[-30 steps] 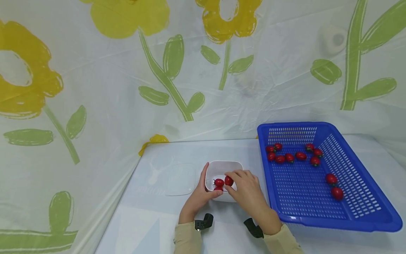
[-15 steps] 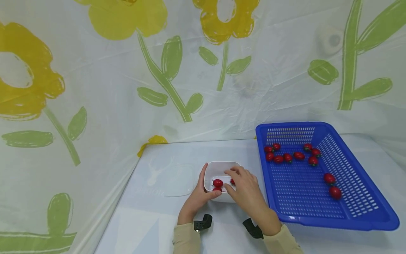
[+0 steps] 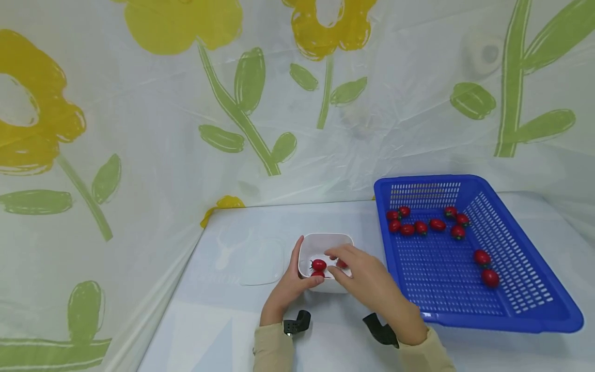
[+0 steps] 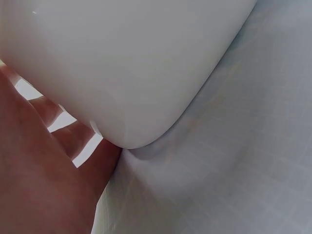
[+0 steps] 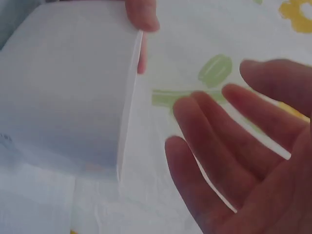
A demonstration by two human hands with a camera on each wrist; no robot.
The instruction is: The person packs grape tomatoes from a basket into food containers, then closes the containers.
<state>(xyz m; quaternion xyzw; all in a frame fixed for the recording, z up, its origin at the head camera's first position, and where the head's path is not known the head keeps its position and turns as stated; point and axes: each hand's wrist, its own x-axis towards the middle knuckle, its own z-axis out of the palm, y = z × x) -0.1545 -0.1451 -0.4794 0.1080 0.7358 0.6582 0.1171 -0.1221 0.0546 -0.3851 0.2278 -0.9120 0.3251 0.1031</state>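
A white square plastic container [image 3: 331, 286] stands on the table in the head view, with cherry tomatoes [image 3: 318, 264] inside. My left hand [image 3: 285, 289] holds it, fingers along its left side and thumb over the front rim. The left wrist view shows those fingers [image 4: 80, 146] against the white wall. Above the container's right side is my right hand [image 3: 372, 281], partly covering another tomato [image 3: 341, 263]. Its fingers are relaxed and spread apart, holding nothing, as the right wrist view shows beside the container [image 5: 73, 87].
To the right stands a large blue plastic basket [image 3: 446, 284] with several cherry tomatoes [image 3: 437, 224] spread over its bottom. A clear flat lid [image 3: 262, 262] lies left of the container. Behind the table hangs a white curtain [image 3: 325, 170] printed with flowers.
My right hand held a tomato over the container a second ago, then let it go inside at the right. Now that hand is slightly higher, fingers apart. The left hand keeps its hold.
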